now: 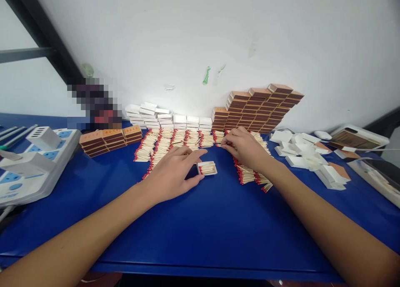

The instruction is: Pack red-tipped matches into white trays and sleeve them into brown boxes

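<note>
A small white matchbox tray (211, 173), partly filled with red-tipped matches, lies on the blue tabletop (193, 232). My left hand (175, 172) is at its left end, thumb and a finger around that end and the index finger stretched out above. Farther right, my right hand (240, 147) bends over the rows of loose matches (248, 175), its fingertips pinched together at the matches by the far end. How many it grips is hidden. More loose matches (161, 147) lie in rows beyond and left of my left hand.
Closed brown matchboxes (253, 112) are stacked against the wall, with white trays (150, 116) piled to their left. More matchboxes (108, 141) stand by a power strip (59, 174). Loose white trays and sleeves (308, 151) lie heaped at right near a phone (359, 137).
</note>
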Demonstrator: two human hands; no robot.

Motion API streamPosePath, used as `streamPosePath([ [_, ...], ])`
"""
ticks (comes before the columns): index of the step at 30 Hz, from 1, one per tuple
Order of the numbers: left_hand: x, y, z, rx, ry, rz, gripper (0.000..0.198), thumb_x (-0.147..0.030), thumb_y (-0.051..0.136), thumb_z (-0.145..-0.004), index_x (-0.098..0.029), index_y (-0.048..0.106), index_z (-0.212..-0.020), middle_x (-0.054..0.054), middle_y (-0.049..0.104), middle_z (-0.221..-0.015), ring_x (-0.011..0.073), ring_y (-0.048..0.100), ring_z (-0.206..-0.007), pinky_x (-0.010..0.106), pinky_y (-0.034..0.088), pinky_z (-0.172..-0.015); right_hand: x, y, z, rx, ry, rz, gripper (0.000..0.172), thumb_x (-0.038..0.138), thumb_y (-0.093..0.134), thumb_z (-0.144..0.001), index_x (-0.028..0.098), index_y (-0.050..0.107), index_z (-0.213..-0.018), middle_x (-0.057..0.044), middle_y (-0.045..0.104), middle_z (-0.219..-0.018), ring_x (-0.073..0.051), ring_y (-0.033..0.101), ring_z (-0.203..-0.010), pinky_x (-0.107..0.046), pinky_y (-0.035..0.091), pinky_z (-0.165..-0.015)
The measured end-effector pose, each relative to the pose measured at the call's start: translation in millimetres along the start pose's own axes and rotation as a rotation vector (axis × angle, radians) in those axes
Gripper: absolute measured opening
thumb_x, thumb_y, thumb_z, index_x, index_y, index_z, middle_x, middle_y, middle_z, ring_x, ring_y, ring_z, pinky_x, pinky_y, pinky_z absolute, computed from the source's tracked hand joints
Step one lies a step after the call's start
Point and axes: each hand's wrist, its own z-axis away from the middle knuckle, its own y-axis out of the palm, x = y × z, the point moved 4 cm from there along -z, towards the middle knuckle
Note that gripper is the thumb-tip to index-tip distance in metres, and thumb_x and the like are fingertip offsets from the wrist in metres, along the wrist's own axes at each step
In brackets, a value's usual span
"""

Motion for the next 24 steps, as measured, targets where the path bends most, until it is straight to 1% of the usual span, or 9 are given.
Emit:
streamPosePath([
  [6,-0.7,-0.5,0.8,0.000,0.004,0.010,0.055,-0.036,0.069,-0.099,-0.024,0.048,-0.149,0.007,0.074,-0.120,0.0266,0.064,-0.117,0.048,0.051,-0.107,1.6,-0.1,-0.9,0.002,-0.002,0.010,0.022,0.026,0.053,-0.103,0.020,0.069,-0.089,-0.013,0.063,-0.093,-0.029,0.050,-0.093,-0.043,0.042,-0.083],
  [13,-0.7,-0.7,1.2,-0.003,0.003,0.000,0.055,-0.037,0.069,-0.099,-0.024,0.049,-0.149,0.008,0.073,-0.119,0.0274,0.064,-0.118,0.049,0.051,-0.107,5.5,-1.0,-0.2,0.044,0.018,0.030,0.024,0.026,0.049,-0.104,0.021,0.061,-0.084,-0.013,0.061,-0.094,-0.029,0.050,-0.091,-0.042,0.041,-0.081],
  [19,-1.2,-1.9,-0.1,-0.009,0.023,0.021,0.057,-0.031,0.071,-0.098,-0.024,0.048,-0.149,0.006,0.074,-0.122,0.0263,0.064,-0.116,0.047,0.052,-0.106,15.0,-11.8,1.2,-0.012,-0.021,0.036,0.020,0.027,0.049,-0.105,0.020,0.059,-0.090,-0.013,0.061,-0.097,-0.030,0.050,-0.094,-0.043,0.042,-0.086],
  [24,0.3,-0.2,0.5,-0.011,0.026,0.003,0.058,-0.031,0.073,-0.097,-0.024,0.048,-0.150,0.006,0.074,-0.123,0.0264,0.064,-0.118,0.047,0.051,-0.108,18.9,-12.0,4.2,0.002,-0.027,0.033,0.020,0.026,0.049,-0.105,0.021,0.059,-0.089,-0.013,0.061,-0.095,-0.030,0.048,-0.092,-0.043,0.041,-0.083],
])
